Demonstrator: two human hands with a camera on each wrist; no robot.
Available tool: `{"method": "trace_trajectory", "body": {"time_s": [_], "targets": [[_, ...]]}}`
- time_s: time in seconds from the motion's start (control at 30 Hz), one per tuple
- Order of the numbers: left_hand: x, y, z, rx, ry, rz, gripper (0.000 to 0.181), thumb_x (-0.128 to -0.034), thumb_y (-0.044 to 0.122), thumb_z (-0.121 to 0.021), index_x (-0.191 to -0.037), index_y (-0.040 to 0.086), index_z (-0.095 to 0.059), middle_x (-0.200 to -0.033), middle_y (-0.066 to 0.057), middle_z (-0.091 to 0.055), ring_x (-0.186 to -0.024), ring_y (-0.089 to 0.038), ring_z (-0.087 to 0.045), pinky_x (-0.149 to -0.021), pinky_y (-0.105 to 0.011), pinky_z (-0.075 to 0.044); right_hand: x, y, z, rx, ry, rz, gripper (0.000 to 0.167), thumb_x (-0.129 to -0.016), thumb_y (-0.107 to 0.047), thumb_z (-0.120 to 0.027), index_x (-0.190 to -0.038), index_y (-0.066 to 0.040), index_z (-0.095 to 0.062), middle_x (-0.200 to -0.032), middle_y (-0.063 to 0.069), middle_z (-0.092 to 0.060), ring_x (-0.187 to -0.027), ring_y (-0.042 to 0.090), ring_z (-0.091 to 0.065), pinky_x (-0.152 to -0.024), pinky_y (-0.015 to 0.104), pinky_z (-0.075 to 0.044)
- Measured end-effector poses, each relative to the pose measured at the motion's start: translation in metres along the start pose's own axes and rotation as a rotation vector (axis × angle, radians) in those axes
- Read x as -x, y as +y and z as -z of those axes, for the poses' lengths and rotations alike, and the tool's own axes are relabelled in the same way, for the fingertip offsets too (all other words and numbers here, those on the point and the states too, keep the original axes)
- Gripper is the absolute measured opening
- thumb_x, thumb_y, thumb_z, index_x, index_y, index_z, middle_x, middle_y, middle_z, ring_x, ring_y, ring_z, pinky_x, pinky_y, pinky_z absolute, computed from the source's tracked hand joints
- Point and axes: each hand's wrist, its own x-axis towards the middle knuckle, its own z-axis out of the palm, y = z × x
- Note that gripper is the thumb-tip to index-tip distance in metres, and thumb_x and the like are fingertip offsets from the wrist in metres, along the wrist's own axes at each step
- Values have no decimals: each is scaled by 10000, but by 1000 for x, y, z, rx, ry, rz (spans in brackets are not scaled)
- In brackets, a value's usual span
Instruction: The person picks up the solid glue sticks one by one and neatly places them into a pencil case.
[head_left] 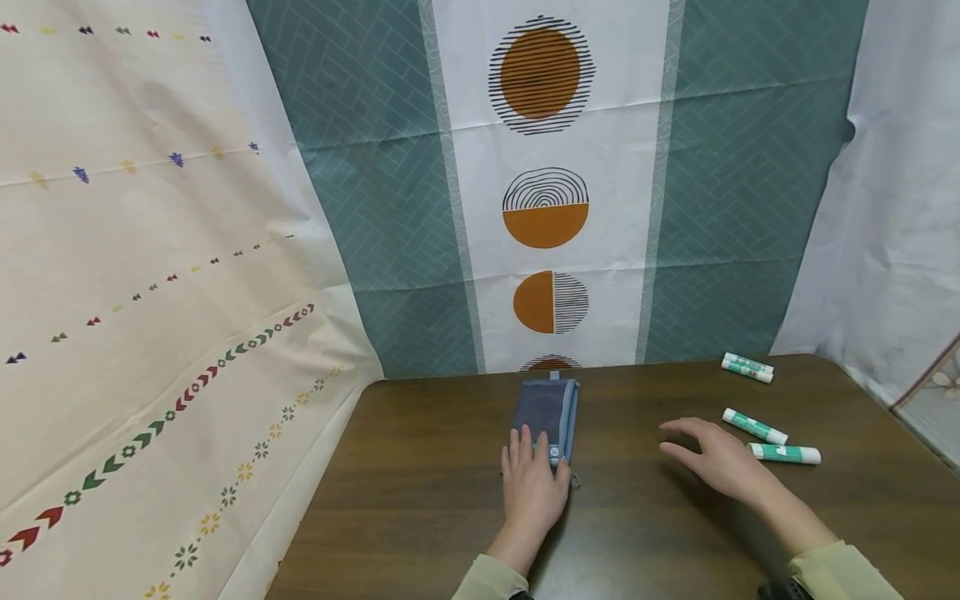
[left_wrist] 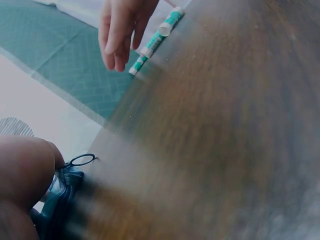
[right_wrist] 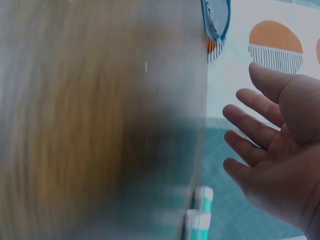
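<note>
A dark blue fabric pouch (head_left: 537,402) with a lighter blue edge lies flat near the far side of the table. On its near part rests my left hand (head_left: 531,487), fingers stretched forward over it and thumb along its right edge. A small ring (left_wrist: 82,160) sticks out by the thumb in the left wrist view. My right hand (head_left: 716,462) hovers above the table with its fingers spread and nothing in them, as the right wrist view shows. Just right of it lie two green-and-white glue sticks, one (head_left: 755,426) behind the other (head_left: 786,453).
More green-and-white glue sticks (head_left: 747,367) lie side by side near the table's far right corner. The brown wooden table (head_left: 420,467) ends at a hanging curtain (head_left: 405,208) behind, with pale cloth (head_left: 172,350) along the left side.
</note>
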Motion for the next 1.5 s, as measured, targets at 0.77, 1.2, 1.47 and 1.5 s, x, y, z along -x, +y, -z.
{"method": "trace_trajectory", "body": {"time_s": [0.77, 1.2, 1.47, 1.5], "targets": [[4, -6, -11, -11, 71, -53, 531, -1031, 322, -737, -1443, -8, -688, -1614, -317, -513, -1557, -516, -403, -1224, -696, -326, 41, 57, 46, 47, 56, -87, 577, -1094, -390, -714, -1479, 32, -636, -1488, 394, -576, -1324, 638, -563, -934, 770, -480], [1, -6, -11, -22, 36, -21, 548, -1045, 334, -724, -1474, -4, -675, -1654, -299, -476, -1593, -489, -359, -1247, -686, -308, 56, 91, 62, 56, 163, -77, 590, -1075, -312, -750, -1477, 81, -574, -1471, 417, -538, -1279, 666, -528, -899, 767, -433], [1, -3, -5, -37, 8, -8, 547, -1052, 330, -719, -1483, -1, -668, -1657, -299, -472, -1594, -492, -357, -1244, -688, -310, 66, 118, 69, 47, 153, -103, 592, -1120, -265, -677, -1482, 168, -498, -1467, 529, -427, -1295, 761, -404, -978, 866, -330], [1, -2, -3, -47, -4, -3, 545, -1054, 326, -719, -1488, 2, -666, -1660, -296, -469, -1597, -485, -354, -1251, -679, -308, 66, 121, 69, 52, 160, -99, 585, -1119, -249, -678, -1475, 178, -495, -1455, 531, -433, -1288, 757, -411, -983, 861, -331]]}}
